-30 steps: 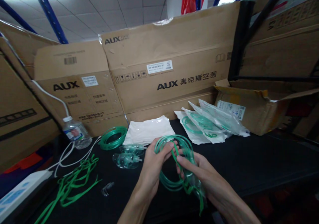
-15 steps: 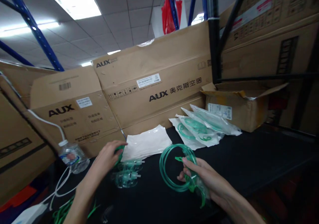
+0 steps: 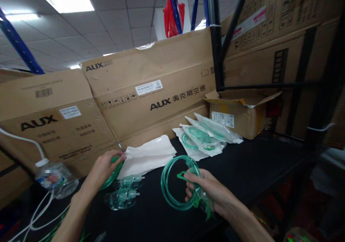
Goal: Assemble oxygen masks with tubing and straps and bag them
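My right grip (image 3: 205, 191) pinches the limp, springy tubing coil (image 3: 175, 184) at its gathered end; left grip (image 3: 106, 166) clasps another coil (image 3: 111, 175) beside the white bags (image 3: 148, 156).

Two green tubing coils: one (image 3: 175, 184) gripped in the right hand (image 3: 207, 191), the other (image 3: 111, 175) under the left hand (image 3: 104, 168). Two clear masks (image 3: 125, 193) lie between the grips. Three sealed packets (image 3: 205, 136) sit beyond the right grip; one water bottle (image 3: 54, 179) sits outside the left.

black table (image 3: 258, 170), sealed packets (image 3: 207, 136), white bags (image 3: 148, 156)
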Motion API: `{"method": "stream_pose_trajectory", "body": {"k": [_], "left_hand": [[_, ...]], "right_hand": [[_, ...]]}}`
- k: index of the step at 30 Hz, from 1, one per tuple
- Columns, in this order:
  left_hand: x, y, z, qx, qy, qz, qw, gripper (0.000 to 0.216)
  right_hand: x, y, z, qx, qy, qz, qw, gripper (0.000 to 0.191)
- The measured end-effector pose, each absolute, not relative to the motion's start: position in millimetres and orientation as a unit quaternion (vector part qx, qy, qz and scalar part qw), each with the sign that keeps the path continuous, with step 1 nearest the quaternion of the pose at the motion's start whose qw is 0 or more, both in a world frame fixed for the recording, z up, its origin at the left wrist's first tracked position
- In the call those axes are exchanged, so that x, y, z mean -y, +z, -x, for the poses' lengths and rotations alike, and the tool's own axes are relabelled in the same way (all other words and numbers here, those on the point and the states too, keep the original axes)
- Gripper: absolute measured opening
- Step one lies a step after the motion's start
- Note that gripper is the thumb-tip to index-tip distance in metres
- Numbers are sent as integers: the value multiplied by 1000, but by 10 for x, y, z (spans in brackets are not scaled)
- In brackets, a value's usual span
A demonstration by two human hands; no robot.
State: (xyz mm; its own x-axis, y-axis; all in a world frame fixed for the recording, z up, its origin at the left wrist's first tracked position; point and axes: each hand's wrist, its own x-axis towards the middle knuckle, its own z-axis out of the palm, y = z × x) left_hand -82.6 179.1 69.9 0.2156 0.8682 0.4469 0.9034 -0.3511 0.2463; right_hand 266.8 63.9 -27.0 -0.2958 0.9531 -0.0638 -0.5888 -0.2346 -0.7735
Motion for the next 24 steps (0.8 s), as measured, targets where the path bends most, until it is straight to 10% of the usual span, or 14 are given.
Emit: {"method": "stream_pose_trajectory", "body": {"k": [11, 24], "left_hand": [[-742, 622, -208, 358, -335, 840, 231, 11], [34, -205, -1290, 328, -292, 898, 25, 18]], "right_hand": [[-608, 413, -3057, 371, 722, 177, 557, 30], [-308, 898, -3695, 553, 551, 414, 469, 34]]}}
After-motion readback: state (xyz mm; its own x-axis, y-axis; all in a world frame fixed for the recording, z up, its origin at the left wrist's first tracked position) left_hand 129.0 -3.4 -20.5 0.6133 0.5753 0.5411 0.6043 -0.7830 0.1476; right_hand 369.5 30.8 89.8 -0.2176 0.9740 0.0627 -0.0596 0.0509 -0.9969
